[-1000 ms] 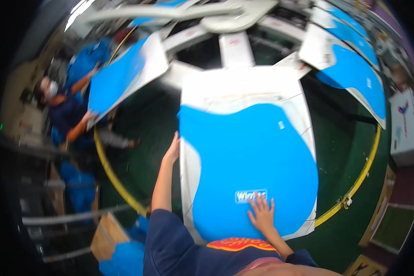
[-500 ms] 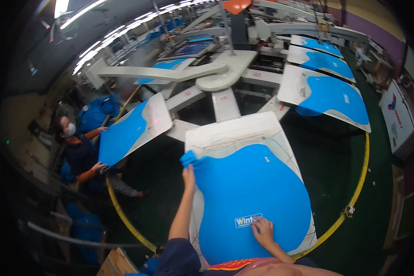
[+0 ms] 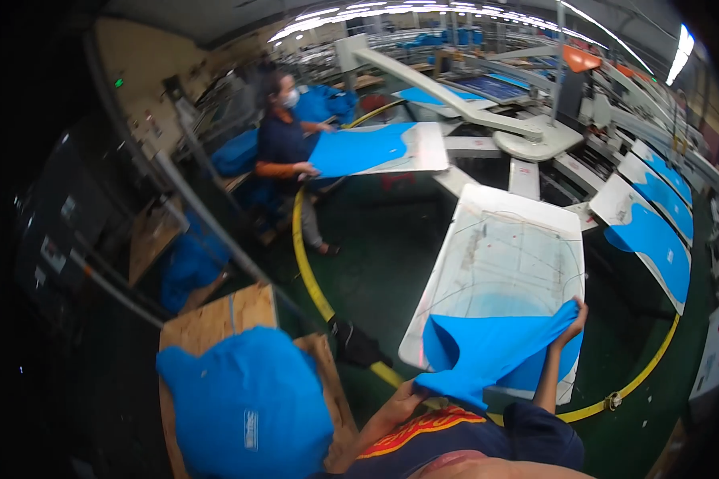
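Observation:
A blue fabric piece [image 3: 487, 359] is lifted and folded over the near half of a white platen [image 3: 499, 239], whose exposed far half has drawn lines and stains. My right hand [image 3: 569, 323] is closed on the fabric's raised corner at the right. My left hand [image 3: 403, 399] grips the fabric's lower left end, close to my body. To the left of me, more blue fabric [image 3: 248, 399], the top piece bearing a white label, lies on a wooden board [image 3: 204, 315].
A masked co-worker [image 3: 280, 144] at back left handles blue fabric [image 3: 359, 148] on another platen. More platens with blue pieces [image 3: 655, 239] line the right. A white central machine arm [image 3: 471, 116], a yellow curved rail [image 3: 311, 279] and metal poles [image 3: 208, 231] surround the work area.
The fabric, earlier spread flat, is lifted and folded toward me. My right hand has moved from the label up to a corner; my left hand has come down. My view has swung left.

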A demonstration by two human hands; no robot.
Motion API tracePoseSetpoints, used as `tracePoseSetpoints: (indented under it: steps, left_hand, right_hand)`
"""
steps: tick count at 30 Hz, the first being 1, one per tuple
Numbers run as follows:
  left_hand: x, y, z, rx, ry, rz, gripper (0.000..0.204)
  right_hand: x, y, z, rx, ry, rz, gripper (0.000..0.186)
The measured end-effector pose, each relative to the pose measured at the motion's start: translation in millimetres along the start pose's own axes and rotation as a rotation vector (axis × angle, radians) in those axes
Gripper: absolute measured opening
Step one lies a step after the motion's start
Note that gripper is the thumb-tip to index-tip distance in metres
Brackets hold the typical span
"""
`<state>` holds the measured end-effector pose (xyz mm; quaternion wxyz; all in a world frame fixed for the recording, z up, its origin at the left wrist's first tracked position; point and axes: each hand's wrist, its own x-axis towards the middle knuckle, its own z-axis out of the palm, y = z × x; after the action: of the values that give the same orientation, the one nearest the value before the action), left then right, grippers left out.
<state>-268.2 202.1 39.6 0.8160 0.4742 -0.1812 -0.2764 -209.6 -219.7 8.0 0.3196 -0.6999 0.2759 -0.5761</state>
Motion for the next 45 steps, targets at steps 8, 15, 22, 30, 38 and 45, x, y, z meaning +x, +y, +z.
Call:
tracePoseSetpoints:
  steps: [8,15,22,30,38,45]
  left_hand:
    - [-264,65,55,-0.529,0.178,0.762,0.037]
    - [-426,149,90,-0.383,0.763,1.259,0.053]
    - [-557,222,36,-0.26,1.163,1.421,0.041]
    - [-693,196,-172,-0.405,1.709,1.328,0.045]
    - [-771,32,-371,-0.868,1.885,1.093,0.054]
    - [-775,-12,-409,-0.745,2.127,0.972,0.05]
  right_hand:
    - [25,-223,-19,0.606,0.124,-0.722,0.021]
    - [-82,-476,-2,1.04,-0.085,-0.831,0.028]
    - [-288,-661,23,1.337,-0.737,-0.756,0.036]
    - [-630,-760,143,1.477,-1.292,-0.954,0.053]
    - [-884,-682,197,1.071,-1.889,-0.695,0.022]
    - [-943,-677,214,1.04,-1.798,-0.64,0.01]
